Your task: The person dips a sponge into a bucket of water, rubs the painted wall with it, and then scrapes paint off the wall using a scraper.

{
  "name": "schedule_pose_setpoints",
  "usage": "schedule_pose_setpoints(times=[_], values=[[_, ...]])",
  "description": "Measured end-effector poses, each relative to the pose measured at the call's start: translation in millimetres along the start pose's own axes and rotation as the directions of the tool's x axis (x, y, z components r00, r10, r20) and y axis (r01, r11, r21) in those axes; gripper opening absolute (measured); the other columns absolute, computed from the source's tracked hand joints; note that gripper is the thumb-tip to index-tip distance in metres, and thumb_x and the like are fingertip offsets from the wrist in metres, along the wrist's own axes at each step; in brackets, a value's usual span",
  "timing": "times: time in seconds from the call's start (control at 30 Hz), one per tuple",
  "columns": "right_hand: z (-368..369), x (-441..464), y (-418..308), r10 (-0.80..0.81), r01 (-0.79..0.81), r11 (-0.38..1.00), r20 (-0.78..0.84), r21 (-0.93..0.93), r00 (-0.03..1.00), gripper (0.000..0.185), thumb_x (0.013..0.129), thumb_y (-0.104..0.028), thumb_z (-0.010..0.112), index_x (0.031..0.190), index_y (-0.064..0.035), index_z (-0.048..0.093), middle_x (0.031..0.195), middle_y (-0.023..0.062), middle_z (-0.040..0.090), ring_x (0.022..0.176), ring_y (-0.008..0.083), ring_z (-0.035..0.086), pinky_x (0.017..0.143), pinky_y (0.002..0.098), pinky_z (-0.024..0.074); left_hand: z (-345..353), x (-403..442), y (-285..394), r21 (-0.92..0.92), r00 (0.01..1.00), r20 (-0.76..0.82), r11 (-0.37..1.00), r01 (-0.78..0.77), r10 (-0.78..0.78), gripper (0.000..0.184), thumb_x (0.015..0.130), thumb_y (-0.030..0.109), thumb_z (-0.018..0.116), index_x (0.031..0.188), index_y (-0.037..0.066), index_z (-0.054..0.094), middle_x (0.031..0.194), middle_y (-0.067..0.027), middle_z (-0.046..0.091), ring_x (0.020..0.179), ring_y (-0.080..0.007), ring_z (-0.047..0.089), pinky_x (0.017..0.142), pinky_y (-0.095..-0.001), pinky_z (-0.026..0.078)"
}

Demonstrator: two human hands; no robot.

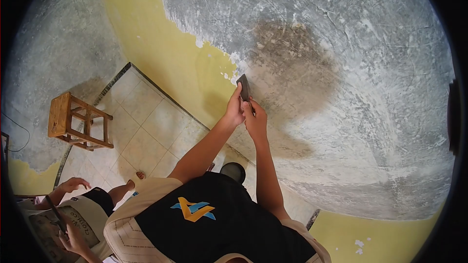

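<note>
A dark, flat scraper [244, 89] is held up in front of the wall, near the ragged border between yellow paint [195, 63] and bare grey plaster [390, 78]. My left hand [236, 109] is closed on its left side, one finger stretched along the flat dark part. Lower down, my right hand [256, 121] is closed around its bottom end, close against the left hand. The fingers hide the scraper's lower part. Whether its tip touches the wall I cannot tell. White flakes of paint show just beside the tip.
A wooden stool [80, 122] stands on the tiled floor [141, 139] to the left. Another person [73, 224] is at the lower left, holding a dark, slim thing [56, 213]. A dark round object [233, 171] lies below my forearms. Chipped yellow paint [390, 238] runs along the lower right.
</note>
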State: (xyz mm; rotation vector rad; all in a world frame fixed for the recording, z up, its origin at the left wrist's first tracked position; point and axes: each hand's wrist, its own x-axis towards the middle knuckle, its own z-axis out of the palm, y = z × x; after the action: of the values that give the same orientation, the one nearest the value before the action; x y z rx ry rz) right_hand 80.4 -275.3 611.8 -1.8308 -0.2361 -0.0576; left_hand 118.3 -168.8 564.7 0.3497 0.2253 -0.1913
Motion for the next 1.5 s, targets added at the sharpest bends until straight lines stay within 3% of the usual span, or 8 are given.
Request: schedule_pose_setpoints(times=[0.37, 0.43, 0.5, 0.6, 0.7, 0.93, 1.4, 1.5], values=[[11.3, 11.6, 14.0, -0.093, 0.09, 0.986, -0.014, -0.143, 0.996, 0.042, 0.102, -0.025, 0.065, 0.13, 0.0062, 0.065, 0.077, 0.0044, 0.066, 0.069, 0.0095, 0.058, 0.064, 0.0264, 0.0464, -2.5, 7.7, 2.4, -0.056, 1.0, 0.0, 0.998, -0.015, 0.015, 0.05, 0.096, 0.062, 0.063, 0.087, 0.013, 0.061, 0.075, -0.0034, 0.063, 0.065, -0.0194, 0.063, 0.06, -0.0359, 0.055], [12.9, 8.0, 5.5, -0.079, 0.076, 0.988, -0.017, -0.136, 0.997, 0.042, 0.102, -0.025, 0.065, 0.129, 0.0059, 0.065, 0.078, 0.0045, 0.066, 0.069, 0.0099, 0.058, 0.064, 0.0268, 0.0468, 9.2, 4.5, 2.3, -0.054, 0.988, -0.132, 0.995, -0.086, 0.078, 0.056, 0.095, 0.066, 0.06, 0.08, 0.013, 0.061, 0.063, -0.0007, 0.058, 0.043, -0.0144, 0.049, 0.036, -0.0273, 0.032], [11.3, 6.6, 1.9, -0.073, 0.069, 0.989, -0.024, -0.131, 0.997, 0.041, 0.102, -0.026, 0.065, 0.129, 0.0056, 0.065, 0.079, 0.0046, 0.066, 0.069, 0.0103, 0.058, 0.065, 0.0271, 0.0472, 9.2, 2.0, 4.6, -0.032, 0.986, -0.152, 0.997, -0.071, 0.065, 0.055, 0.095, 0.066, 0.061, 0.08, 0.013, 0.06, 0.064, -0.0005, 0.057, 0.045, -0.0148, 0.051, 0.035, -0.0277, 0.032], [7.1, 3.5, 0.6, -0.055, 0.056, 0.989, 0.012, -0.133, 0.998, 0.041, 0.102, -0.026, 0.064, 0.128, 0.0044, 0.066, 0.08, 0.0046, 0.067, 0.069, 0.0106, 0.059, 0.065, 0.0273, 0.0474, 1.9, 0.9, 8.1, -0.033, 0.999, -0.048, 0.999, -0.019, 0.018, 0.055, 0.094, 0.064, 0.064, 0.082, 0.011, 0.061, 0.074, -0.0045, 0.063, 0.06, -0.0212, 0.063, 0.056, -0.0378, 0.055], [6.8, 2.5, -7.8, -0.043, 0.044, 0.995, 0.008, -0.092, 0.999, 0.038, 0.102, -0.027, 0.064, 0.125, 0.0028, 0.068, 0.08, 0.0048, 0.067, 0.069, 0.011, 0.06, 0.064, 0.0279, 0.0477, 11.8, -1.2, 2.7, -0.039, 0.992, -0.124, 0.999, -0.009, 0.004, 0.058, 0.093, 0.068, 0.063, 0.079, 0.011, 0.061, 0.059, -0.0006, 0.053, 0.043, -0.0162, 0.046, 0.035, -0.0291, 0.031], [17.1, 14.9, -2.6, -0.052, 0.053, 0.987, 0.008, -0.15, 0.999, 0.039, 0.101, -0.026, 0.065, 0.127, 0.0029, 0.068, 0.081, 0.0051, 0.068, 0.069, 0.0101, 0.06, 0.064, 0.0269, 0.0482, 24.7, 4.9, 13.3, -0.124, 0.962, -0.259, 0.984, -0.125, 0.089, 0.057, 0.094, 0.067, 0.061, 0.077, 0.012, 0.06, 0.057, -0.0011, 0.053, 0.039, -0.0161, 0.043, 0.035, -0.0282, 0.031], [26.4, 24.3, -2.7, -0.04, 0.051, 0.983, 0.062, -0.178, 0.997, 0.041, 0.102, -0.029, 0.064, 0.128, 0.0029, 0.067, 0.081, 0.0037, 0.067, 0.072, 0.0093, 0.06, 0.065, 0.0264, 0.0479, 13.9, 6.1, 24.6, -0.028, 0.981, -0.164, 0.993, -0.111, 0.105, 0.058, 0.094, 0.068, 0.06, 0.079, 0.012, 0.06, 0.058, -0.0001, 0.053, 0.039, -0.0139, 0.043, 0.034, -0.0269, 0.03], [25.7, 7.3, -7.0, -0.017, 0.021, 0.991, 0.028, -0.136, 0.999, 0.04, 0.101, -0.029, 0.064, 0.127, 0.0012, 0.067, 0.095, 0.0149, 0.074, 0.082, 0.0183, 0.069, 0.075, 0.0323, 0.0532, -5.9, 8.7, 18.0, 0.016, 0.992, -0.114, 0.999, -0.052, 0.053, 0.06, 0.092, 0.069, 0.062, 0.079, 0.01, 0.06, 0.061, -0.0016, 0.056, 0.046, -0.0171, 0.05, 0.042, -0.0304, 0.039]])
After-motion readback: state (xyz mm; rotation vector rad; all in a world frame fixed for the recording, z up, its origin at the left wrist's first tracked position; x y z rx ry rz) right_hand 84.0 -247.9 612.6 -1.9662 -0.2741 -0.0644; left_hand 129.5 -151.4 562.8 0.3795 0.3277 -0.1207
